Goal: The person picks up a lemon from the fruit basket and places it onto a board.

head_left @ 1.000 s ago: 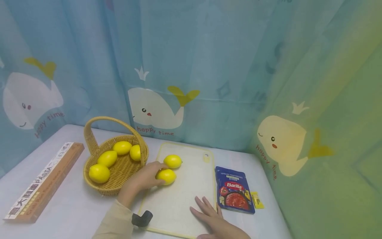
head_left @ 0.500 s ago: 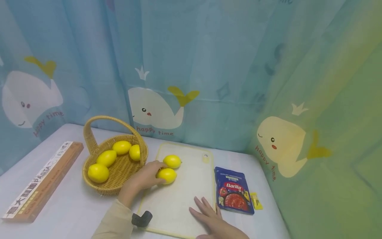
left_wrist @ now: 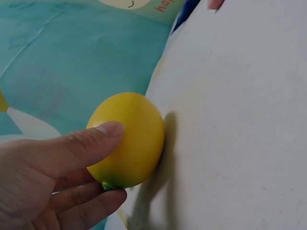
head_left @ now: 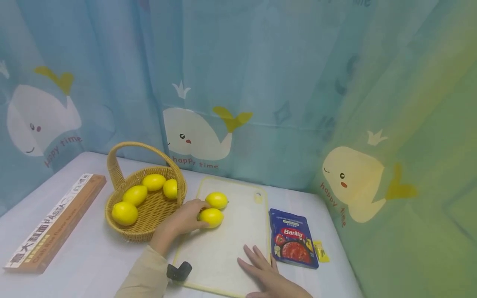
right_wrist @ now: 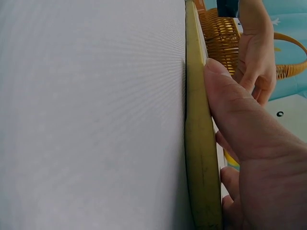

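Left hand (head_left: 181, 223) grips lemon (head_left: 211, 217) near cutting board (head_left: 223, 252) edge.

Basket (head_left: 149, 215) left of cutting board (head_left: 231, 248), sauce pouch (head_left: 293, 244) right.

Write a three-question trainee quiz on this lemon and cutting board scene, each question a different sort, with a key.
1. True or false: the left hand has its grip on a yellow oval lemon on the pale plastic cutting board.
2. How many lemons lie in the woven wicker basket? A) two B) four C) six
3. Fill in: the right hand rests flat on the board's ____ edge, beside the blue Barilla sauce pouch.

Key: 1 true; 2 B; 3 right.
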Available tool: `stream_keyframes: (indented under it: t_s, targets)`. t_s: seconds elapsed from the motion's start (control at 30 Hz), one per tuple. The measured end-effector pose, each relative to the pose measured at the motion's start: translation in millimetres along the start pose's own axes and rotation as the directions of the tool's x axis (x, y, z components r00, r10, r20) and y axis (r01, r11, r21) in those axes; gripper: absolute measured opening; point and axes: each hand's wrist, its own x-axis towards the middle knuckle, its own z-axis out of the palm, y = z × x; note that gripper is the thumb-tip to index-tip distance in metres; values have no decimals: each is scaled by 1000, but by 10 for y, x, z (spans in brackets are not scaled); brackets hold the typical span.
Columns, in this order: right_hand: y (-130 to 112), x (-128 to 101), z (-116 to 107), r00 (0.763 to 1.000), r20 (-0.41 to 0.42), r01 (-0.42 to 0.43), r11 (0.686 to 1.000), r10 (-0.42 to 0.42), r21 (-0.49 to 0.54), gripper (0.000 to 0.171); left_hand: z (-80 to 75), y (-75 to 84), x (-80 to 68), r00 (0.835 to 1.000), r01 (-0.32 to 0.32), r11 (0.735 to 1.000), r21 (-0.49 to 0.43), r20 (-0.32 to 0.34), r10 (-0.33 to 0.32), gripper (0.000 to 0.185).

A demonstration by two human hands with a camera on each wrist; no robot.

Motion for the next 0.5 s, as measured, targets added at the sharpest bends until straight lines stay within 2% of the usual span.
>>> stream_keyframes:
  t_s: [0.3, 0.5]
  targets:
    - [4, 5, 5, 999, 21, -33, 999, 33, 7, 73, 33, -21, 28, 1000, -4, 1000, 29, -4, 4, 51]
    - [27, 12, 10, 999, 21, -25, 1000, 25, -4, 74, 33, -13, 16, 1000, 22, 999, 33, 4, -22, 53]
